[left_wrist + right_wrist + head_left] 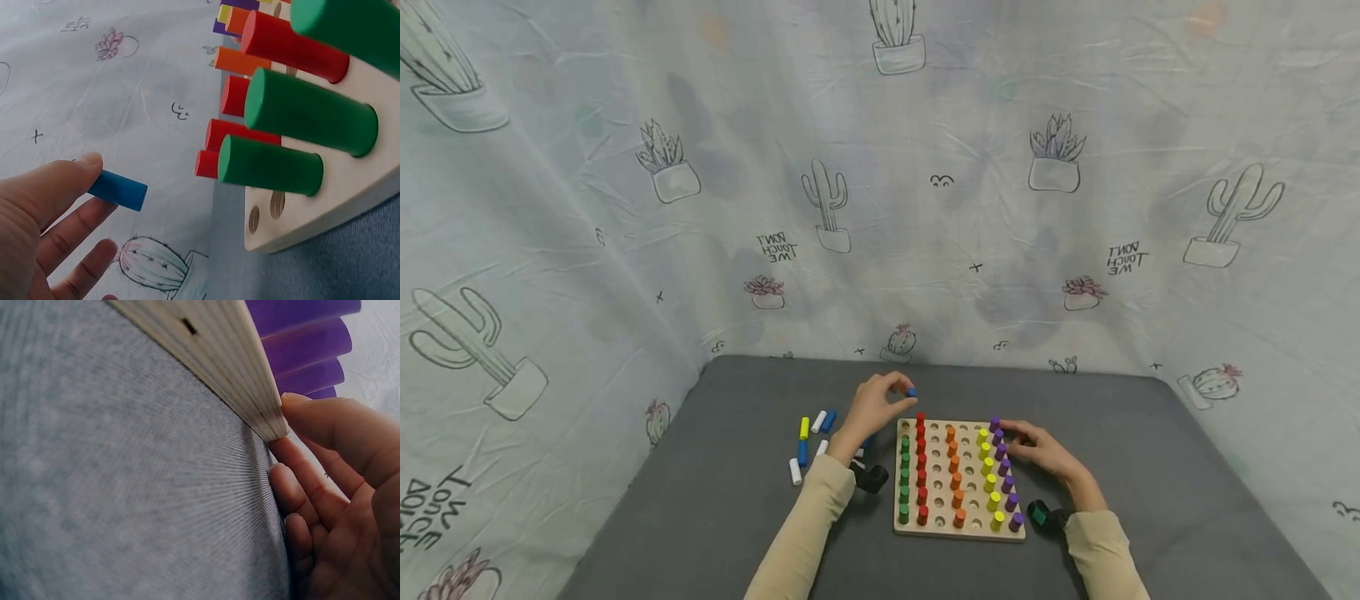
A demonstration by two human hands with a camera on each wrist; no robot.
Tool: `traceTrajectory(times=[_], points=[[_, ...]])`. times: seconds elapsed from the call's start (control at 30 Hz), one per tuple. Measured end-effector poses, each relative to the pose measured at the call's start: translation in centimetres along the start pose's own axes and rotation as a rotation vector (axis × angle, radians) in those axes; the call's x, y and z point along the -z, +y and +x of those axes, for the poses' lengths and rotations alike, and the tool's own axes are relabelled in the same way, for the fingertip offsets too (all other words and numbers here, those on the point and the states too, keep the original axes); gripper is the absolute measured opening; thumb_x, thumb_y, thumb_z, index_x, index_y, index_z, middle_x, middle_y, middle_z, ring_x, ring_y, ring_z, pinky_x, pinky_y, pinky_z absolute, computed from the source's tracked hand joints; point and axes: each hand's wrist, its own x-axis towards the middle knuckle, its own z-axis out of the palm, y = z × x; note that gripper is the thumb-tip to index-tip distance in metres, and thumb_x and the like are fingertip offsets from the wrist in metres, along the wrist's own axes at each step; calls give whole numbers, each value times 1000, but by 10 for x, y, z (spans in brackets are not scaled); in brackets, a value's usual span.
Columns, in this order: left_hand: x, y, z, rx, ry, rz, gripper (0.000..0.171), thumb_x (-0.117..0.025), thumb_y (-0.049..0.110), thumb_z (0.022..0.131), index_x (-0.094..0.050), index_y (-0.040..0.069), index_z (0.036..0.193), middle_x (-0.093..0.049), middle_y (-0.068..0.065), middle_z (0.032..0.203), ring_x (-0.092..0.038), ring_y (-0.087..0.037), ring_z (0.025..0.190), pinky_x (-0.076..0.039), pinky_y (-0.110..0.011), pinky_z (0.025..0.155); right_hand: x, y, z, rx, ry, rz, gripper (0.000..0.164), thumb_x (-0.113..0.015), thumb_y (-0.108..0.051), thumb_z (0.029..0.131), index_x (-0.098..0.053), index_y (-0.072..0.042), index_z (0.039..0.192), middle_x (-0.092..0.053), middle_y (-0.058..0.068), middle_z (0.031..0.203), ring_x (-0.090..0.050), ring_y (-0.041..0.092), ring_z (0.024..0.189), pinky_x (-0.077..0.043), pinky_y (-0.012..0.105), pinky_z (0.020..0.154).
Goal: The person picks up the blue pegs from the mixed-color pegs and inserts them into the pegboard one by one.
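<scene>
My left hand [872, 407] pinches a blue peg [122, 190] between thumb and fingers, raised just beyond the far left corner of a wooden pegboard [919, 528]. Columns of green pegs [904, 477], red pegs [922, 479], orange pegs [957, 481], yellow pegs [990, 483] and purple pegs [1004, 467] stand upright in it, with bare holes between some columns. At the board's far right, my right hand [1043, 450] grips the edge near the corner, thumb against the side by the purple pegs [309, 347] and fingers curled at the corner.
Left of the board, loose pegs lie on the grey table [737, 500]: a yellow peg [805, 427], white pegs [795, 472] and blue pegs [802, 453]. Some are partly hidden by the left arm. A patterned curtain [925, 208] hangs behind the table's far edge.
</scene>
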Motion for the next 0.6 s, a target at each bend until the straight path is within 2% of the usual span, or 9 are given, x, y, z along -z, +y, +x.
traceTrajectory(times=[0.2, 0.4, 0.6], points=[[-3, 6, 0, -2, -13, 16, 20, -67, 34, 85, -63, 22, 100, -65, 6, 95, -55, -23, 94, -37, -41, 90, -1, -1, 0, -51, 5, -12, 47, -57, -11, 92, -42, 9, 132, -53, 13, 98, -48, 5, 74, -41, 22, 61], [-8, 7, 2, -9, -35, -24, 24, -65, 34, 86, -63, 18, 104, -64, 4, 98, -54, -27, 98, -36, -42, 91, -1, 1, 1, -34, 3, -13, 46, -56, -9, 92, -42, 10, 131, -52, 16, 98, -48, 5, 74, -41, 22, 61], [-13, 10, 2, -9, -54, -45, 23, -65, 33, 86, -63, 18, 104, -64, 3, 99, -55, -24, 98, -36, -44, 92, -1, -1, 1, -45, 5, 3, 46, -55, -8, 92, -41, 10, 132, -52, 16, 98, -46, 6, 74, -40, 22, 60]])
